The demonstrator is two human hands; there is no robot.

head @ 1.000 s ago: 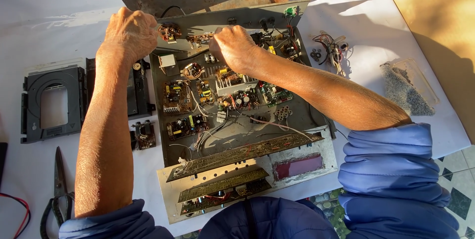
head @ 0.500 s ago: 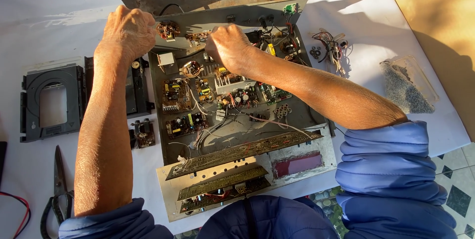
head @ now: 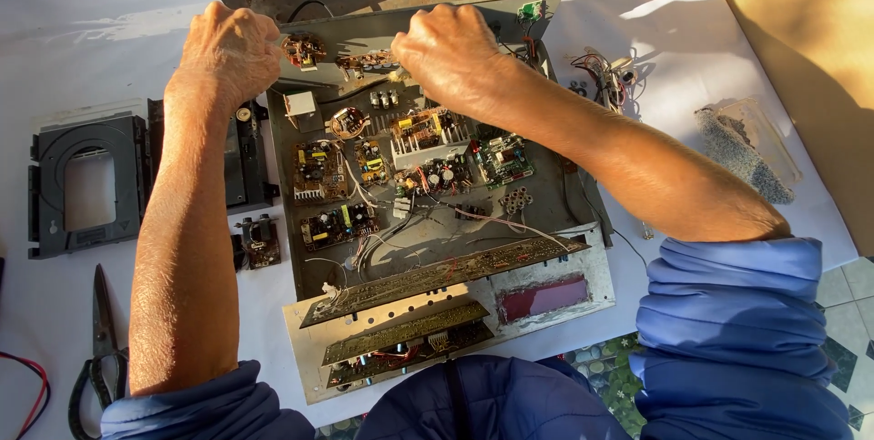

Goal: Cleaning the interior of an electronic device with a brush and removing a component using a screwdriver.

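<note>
Hardly any movement since earlier frames: left hand point(head: 228, 53) and right hand point(head: 451, 53) stay at the rear panel point(head: 364, 35) of the opened chassis point(head: 428, 240) on the tabletop point(head: 82, 12). Both grips curled shut around the panel's top edge; work there continues, boards untouched.

One head-worn camera looks straight down from close above, over both forearms, onto the opened chassis point(head: 428, 176) lying on the desk point(head: 91, 30).
</note>
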